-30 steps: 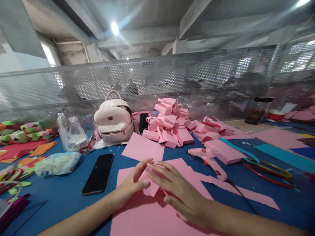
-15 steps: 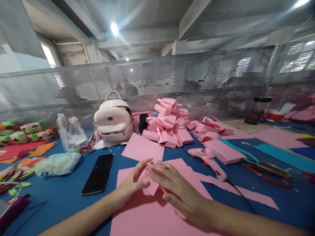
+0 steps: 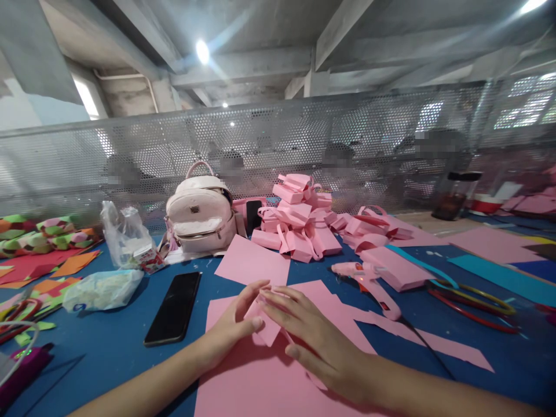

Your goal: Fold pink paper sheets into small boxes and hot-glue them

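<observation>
Over the pink paper sheets [image 3: 260, 376], my two hands meet around a small folded pink paper piece [image 3: 268, 329]. My left hand [image 3: 238, 317] grips it from the left, thumb in front and fingers curved behind. My right hand [image 3: 310, 330] closes on it from the right, its fingers lying across the top and covering much of the piece. To the right of my right hand lies a pink hot glue gun [image 3: 367, 281], its small light lit. A long pink paper strip [image 3: 428, 339] lies under its cord.
Pink paper boxes with handles [image 3: 299, 217] are heaped at the back, beside a pale pink backpack [image 3: 200, 211]. A black phone [image 3: 174, 310] lies left of my hands. Scissors [image 3: 473, 304] lie at right. A perforated metal screen [image 3: 260, 139] runs behind the table.
Almost nothing differs. My right hand has shifted very slightly around the folded paper; the left stays in place.
</observation>
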Demonstrator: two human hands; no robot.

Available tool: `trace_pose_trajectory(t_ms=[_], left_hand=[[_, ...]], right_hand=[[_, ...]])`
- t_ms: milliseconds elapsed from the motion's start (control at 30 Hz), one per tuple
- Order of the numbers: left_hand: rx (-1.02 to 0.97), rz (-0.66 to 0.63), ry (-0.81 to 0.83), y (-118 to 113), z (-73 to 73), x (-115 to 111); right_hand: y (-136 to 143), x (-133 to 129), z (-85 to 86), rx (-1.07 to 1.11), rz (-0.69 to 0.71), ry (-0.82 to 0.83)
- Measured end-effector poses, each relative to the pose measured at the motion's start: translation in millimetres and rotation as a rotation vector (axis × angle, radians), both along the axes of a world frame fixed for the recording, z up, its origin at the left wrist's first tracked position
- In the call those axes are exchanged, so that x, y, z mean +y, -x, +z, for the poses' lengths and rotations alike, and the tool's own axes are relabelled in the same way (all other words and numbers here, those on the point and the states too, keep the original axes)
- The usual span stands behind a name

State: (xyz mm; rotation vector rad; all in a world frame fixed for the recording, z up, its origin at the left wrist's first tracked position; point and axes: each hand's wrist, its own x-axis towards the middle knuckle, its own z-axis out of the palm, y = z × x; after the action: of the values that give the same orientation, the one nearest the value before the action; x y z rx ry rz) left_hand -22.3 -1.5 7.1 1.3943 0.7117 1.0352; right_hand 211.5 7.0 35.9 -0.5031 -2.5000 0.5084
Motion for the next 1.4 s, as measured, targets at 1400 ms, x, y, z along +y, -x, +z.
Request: trace_pose_trajectory(t_ms=[1400], left_hand=[[0.017,-0.022,-0.032,0.6,1.1,-0.2]], right_hand=[[0.0,-2.3,-5.2,-0.002,0.014,-0.001]])
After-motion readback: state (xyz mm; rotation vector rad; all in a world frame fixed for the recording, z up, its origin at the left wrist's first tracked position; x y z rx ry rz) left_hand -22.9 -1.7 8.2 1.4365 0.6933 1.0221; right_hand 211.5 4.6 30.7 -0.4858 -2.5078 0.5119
